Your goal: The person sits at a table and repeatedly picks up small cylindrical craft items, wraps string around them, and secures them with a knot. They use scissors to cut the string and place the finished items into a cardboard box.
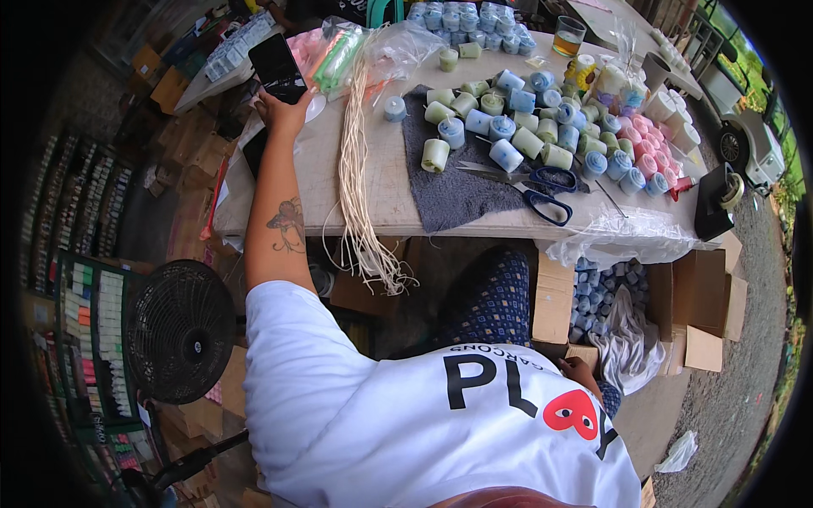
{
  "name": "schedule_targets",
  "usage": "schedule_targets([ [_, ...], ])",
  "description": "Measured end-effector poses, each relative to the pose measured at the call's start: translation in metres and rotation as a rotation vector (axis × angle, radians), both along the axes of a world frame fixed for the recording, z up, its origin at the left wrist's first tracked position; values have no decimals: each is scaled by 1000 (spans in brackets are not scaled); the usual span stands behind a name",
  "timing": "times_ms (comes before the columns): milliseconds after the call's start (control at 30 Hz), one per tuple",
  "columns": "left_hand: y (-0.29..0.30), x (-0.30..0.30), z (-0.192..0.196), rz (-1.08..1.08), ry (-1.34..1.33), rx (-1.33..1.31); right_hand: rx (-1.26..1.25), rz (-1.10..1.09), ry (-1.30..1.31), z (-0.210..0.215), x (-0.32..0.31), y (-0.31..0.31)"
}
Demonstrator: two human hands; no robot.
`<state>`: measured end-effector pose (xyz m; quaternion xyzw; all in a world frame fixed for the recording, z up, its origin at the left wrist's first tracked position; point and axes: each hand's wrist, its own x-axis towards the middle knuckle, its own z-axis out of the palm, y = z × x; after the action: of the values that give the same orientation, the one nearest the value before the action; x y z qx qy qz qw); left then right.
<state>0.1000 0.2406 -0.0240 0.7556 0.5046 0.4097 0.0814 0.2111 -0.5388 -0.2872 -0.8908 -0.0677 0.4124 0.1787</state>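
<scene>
My left hand (284,112) is stretched out to the far left of the table, its fingers wrapped round a black phone (278,69). Down by my thigh, my right hand (579,370) is partly covered by my shirt, and its fingers do not show well. Beside the left arm, a bundle of long cream wicks (353,161) hangs over the table's front edge. A grey cloth (461,201) carries many short green and blue candles (506,155). Dark-handled scissors (542,188) lie open on the cloth, with pink candles (648,152) to the right.
Clear bags (398,52), a glass of amber liquid (568,36) and a black tape dispenser (716,201) stand on the table (318,203). An open carton (555,296) of blue pieces sits below. A black fan (182,330) is at my left.
</scene>
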Motion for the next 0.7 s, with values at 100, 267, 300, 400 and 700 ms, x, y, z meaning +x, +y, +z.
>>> schedule_targets([
  [100,-53,-18,6,-212,37,-139,72,-29,-5,-4,-3,-6],
  [267,-133,-57,-19,-303,178,22,90,-56,-30,-19,-4,-21],
  [300,-143,-63,-26,-297,218,91,98,-73,-22,-21,-6,-23],
  [400,-153,-73,-47,-296,246,225,128,-120,-13,-29,-9,-38],
  [700,-157,-73,-58,-212,-54,350,142,-72,-99,-22,-5,-30],
])
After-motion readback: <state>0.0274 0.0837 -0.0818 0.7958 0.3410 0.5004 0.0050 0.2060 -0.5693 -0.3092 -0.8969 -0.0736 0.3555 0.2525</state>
